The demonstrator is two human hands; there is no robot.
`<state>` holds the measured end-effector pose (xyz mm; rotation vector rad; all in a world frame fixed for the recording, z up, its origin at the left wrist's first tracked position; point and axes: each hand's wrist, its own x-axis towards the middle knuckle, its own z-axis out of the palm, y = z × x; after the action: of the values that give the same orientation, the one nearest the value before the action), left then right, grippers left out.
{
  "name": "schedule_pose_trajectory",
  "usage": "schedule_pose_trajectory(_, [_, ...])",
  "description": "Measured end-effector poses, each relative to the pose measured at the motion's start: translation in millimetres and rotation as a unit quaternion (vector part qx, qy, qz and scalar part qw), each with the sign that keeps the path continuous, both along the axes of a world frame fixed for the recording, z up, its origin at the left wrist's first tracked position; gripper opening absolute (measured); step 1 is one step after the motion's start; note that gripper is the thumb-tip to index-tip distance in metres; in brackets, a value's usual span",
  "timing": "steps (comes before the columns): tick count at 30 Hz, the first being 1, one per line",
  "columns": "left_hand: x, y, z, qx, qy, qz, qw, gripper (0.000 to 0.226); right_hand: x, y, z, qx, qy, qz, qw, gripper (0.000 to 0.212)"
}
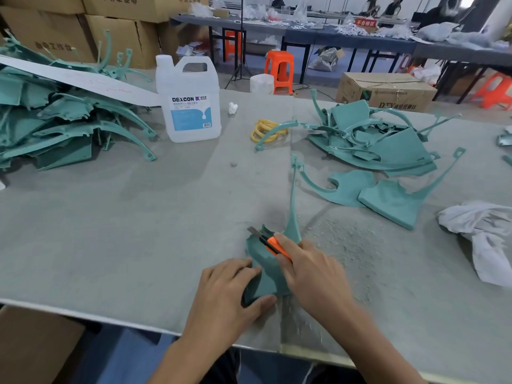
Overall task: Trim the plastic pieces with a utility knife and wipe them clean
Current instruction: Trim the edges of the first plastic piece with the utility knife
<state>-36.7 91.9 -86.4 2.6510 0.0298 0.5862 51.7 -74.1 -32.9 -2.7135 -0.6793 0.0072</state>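
Note:
A teal plastic piece with a long thin stem pointing away lies near the table's front edge. My left hand grips its near left corner, thumb under the edge and fingers on top. My right hand holds an orange and black utility knife; the bare blade sticks out to the upper left over the piece's far edge. A crumpled white cloth lies at the right. Plastic shavings are strewn on the table to the right of the piece.
A heap of teal pieces fills the left side, another pile lies at the far right. A clear jug labelled DEXCON stands at the back, with yellow rubber bands beside it. Cardboard boxes stand behind the grey table.

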Motion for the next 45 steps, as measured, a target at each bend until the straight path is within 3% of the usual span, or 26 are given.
schedule_pose_trajectory(7, [-0.3,-0.6,0.2,-0.004,0.003,0.003,1.0,0.058,9.4,-4.1,2.3,-0.034,0.001,-0.037,0.999,0.041])
schedule_pose_trajectory(12, [-0.1,-1.5,-0.2,-0.001,0.018,0.01,1.0,0.061,0.8,6.0,3.7,-0.034,-0.011,0.009,0.999,0.04])
schedule_pose_trajectory(17, [-0.4,-0.8,-0.9,0.004,0.036,0.008,0.999,0.059,12.4,-2.6,1.4,-0.043,-0.001,-0.036,0.998,0.04])
schedule_pose_trajectory(26, [-2.1,-2.8,5.6,0.004,0.068,0.009,0.998,0.054,9.9,-4.2,1.7,-0.03,-0.013,-0.014,0.999,0.031])
schedule_pose_trajectory(34, [0.3,-3.3,8.2,0.038,0.107,0.02,0.993,0.054,0.4,-11.1,-2.4,-0.013,-0.071,-0.054,0.996,0.039])
schedule_pose_trajectory(40, [-0.2,-5.1,9.6,0.054,0.097,0.025,0.993,0.054,-10.5,-2.4,-8.8,-0.036,-0.075,0.015,0.996,0.044])
schedule_pose_trajectory(45, [-1.0,-4.9,10.5,0.047,0.089,0.023,0.995,0.054,-6.5,1.5,-8.4,-0.045,-0.085,-0.005,0.995,0.044])
